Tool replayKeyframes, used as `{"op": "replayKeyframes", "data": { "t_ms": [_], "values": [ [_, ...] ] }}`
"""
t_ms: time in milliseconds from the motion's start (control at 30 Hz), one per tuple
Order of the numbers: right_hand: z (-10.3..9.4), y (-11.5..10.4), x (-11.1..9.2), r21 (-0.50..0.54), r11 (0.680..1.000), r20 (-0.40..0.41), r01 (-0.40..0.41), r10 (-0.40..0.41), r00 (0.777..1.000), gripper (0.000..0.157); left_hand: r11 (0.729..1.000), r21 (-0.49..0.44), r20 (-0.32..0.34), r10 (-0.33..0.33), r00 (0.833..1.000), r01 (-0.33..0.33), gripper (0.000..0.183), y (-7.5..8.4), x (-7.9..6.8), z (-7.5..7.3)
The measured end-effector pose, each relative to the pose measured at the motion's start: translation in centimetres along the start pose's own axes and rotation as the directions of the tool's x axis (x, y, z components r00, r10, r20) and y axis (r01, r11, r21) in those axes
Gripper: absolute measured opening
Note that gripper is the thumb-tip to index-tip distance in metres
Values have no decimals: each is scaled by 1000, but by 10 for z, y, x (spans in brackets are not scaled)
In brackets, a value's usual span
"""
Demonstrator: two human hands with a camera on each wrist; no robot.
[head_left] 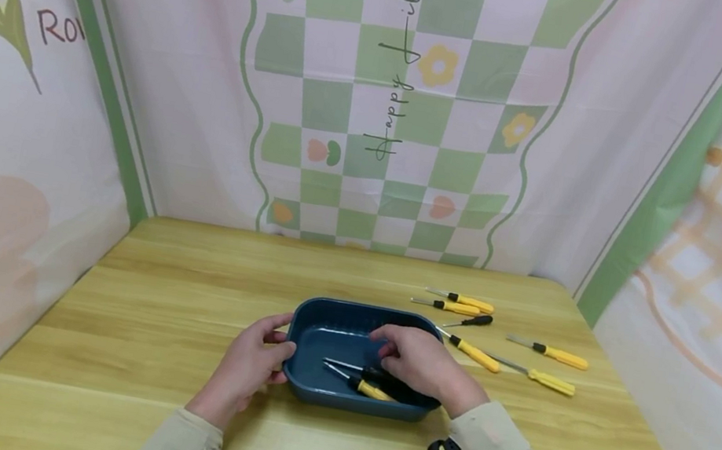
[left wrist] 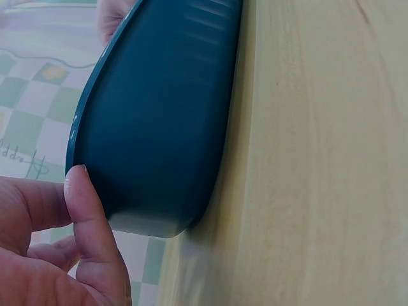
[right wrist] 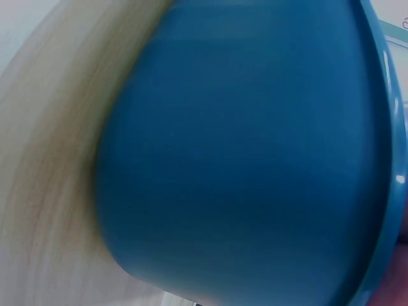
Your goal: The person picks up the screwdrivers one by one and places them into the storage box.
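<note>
I am pinching the left end of the blue bin (head_left: 355, 405) with my left hand (head_left: 252, 362): my thumb is resting at the rim and my other fingers are bending along the outside of the wall. The bin is sitting upright on the wooden table (head_left: 168, 352), in front of me.

My right hand (head_left: 424, 359) is reaching over the bin's right side, its fingers partly curled and dipping inside. I cannot tell whether they are holding anything; in the right wrist view the bin's outer wall is filling most of the picture and hiding them.

Inside the bin, toward the near wall, a yellow driver (head_left: 374, 391) and a black driver (head_left: 403, 390) are lying close together, their shafts pointing left. My right hand is covering part of the black handle.

To the right of the bin, more drivers are lying on the table. One yellow-handled driver (head_left: 475, 354) is lying just beside the bin, its shaft pointing at the right rim; I cannot tell whether they are touching. Next to it a pale yellow driver (head_left: 553, 383) is lying, and beyond that another driver (head_left: 561, 357). Farther back, a small black driver (head_left: 477, 321) and two yellow drivers (head_left: 462, 309) are lying near each other.
</note>
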State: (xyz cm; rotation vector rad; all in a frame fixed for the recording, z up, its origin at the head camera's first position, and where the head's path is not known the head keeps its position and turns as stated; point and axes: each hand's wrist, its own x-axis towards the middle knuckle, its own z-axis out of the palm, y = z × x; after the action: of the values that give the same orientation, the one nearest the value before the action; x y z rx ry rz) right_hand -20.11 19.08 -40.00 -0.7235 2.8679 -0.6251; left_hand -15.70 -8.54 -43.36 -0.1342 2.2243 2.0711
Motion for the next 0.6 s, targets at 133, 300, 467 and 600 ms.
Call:
{"op": "replayKeyframes", "data": {
  "t_ms": [133,300,467,600],
  "values": [
    [0,0,-1,12,1000,3,1,-1,1000,37,1000,0,0,1,1000,-1,52,0,0,0],
    [0,0,-2,3,1000,-10,28,-28,1000,38,1000,-4,3,-9,1000,9,51,-1,1,0],
    [1,1,-4,-31,998,-42,60,-61,997,40,1000,3,0,-12,1000,12,50,-1,1,0],
    [1,2,-5,-59,996,-59,68,-72,996,41,1000,2,-2,-13,1000,13,50,0,0,0]
  ]
}}
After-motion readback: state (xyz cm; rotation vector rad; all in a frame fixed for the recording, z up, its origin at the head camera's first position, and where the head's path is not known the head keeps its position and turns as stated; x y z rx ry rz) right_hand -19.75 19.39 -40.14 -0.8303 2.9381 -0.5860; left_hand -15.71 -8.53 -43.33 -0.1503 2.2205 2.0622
